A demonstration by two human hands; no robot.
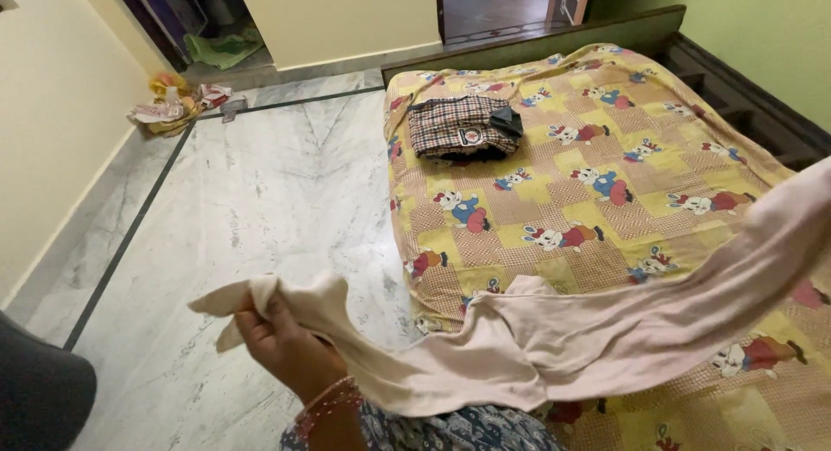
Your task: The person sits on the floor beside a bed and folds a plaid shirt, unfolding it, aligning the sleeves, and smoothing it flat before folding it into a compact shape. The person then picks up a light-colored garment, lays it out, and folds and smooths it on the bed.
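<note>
My left hand [286, 343] grips one end of a pale pink garment [571, 330], bunched in its fingers low in the view over the floor beside the bed. The cloth stretches rightward across the front of the bed and rises off the right edge of the view. My right hand is out of view. Thin bangles circle my left wrist. The bed [606, 139] carries a yellow checked sheet with cartoon figures.
A folded plaid garment with a dark piece [465, 126] lies near the far left corner of the bed. White marble floor [260, 209] spreads to the left. A heap of cloth [177, 105] sits by the far wall. A dark object [39, 395] fills the lower left corner.
</note>
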